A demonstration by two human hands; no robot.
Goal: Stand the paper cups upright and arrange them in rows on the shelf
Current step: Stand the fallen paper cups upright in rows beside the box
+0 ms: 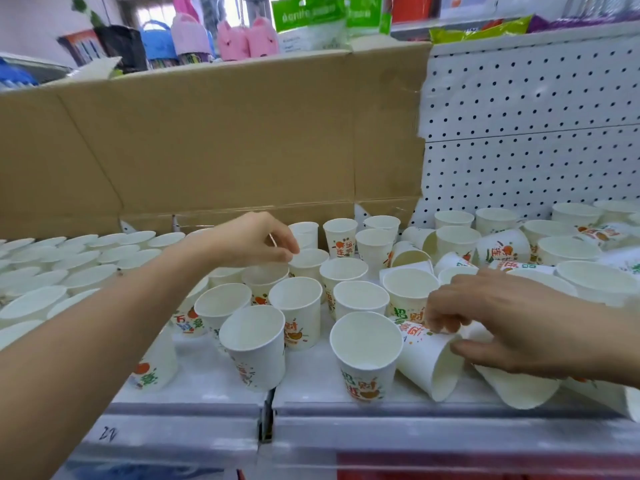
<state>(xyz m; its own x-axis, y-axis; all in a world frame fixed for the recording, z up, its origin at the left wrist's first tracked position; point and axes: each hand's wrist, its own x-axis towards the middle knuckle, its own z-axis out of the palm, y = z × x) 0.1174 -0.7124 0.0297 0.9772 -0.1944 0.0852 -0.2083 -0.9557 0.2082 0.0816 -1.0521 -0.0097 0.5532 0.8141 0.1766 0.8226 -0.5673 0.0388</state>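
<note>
Currently the left hand (252,240) pinches the rim of an upright cup (308,268) mid-shelf, the right hand (512,323) curls round a tipped cup (427,365) near the front of the shelf (311,386); a careless swing could topple neighbours.

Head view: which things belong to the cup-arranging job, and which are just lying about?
Job: upright paper cups; tipped paper cup, gripped by the right hand; left hand over the cups; shelf.
Lying about: cardboard sheet; pegboard; pink plush slippers; green packets; blue basket.
</note>
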